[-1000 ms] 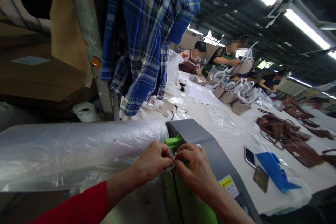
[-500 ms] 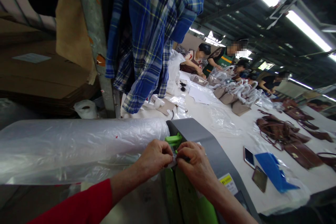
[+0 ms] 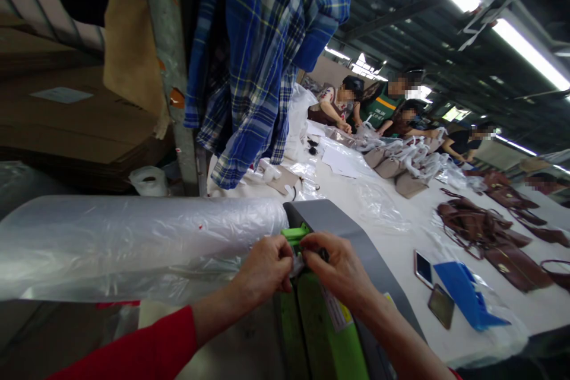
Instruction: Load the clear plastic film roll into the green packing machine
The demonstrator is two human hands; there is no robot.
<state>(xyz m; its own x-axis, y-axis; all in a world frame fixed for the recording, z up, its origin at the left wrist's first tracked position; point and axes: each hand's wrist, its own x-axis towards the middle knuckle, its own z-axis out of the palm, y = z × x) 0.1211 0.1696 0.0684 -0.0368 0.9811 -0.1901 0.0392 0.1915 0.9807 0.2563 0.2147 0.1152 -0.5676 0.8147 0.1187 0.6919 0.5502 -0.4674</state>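
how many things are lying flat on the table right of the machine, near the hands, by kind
phone: 1
dark flat card or case: 1
blue plastic piece: 1
total: 3
Both hands, left hand and right hand, pinch the plastic film at the green part of the machine.

A long white table (image 3: 401,249) stretches away to the right of the hands. Nearest the right hand (image 3: 341,270) lie 2 phones (image 3: 423,268), touching a blue plastic piece (image 3: 463,291) on clear wrapping. Farther right lie brown leather bags (image 3: 485,231). Beyond the hands lie loose clear plastic (image 3: 378,205), white paper sheets (image 3: 341,163) and tan bags (image 3: 407,184).
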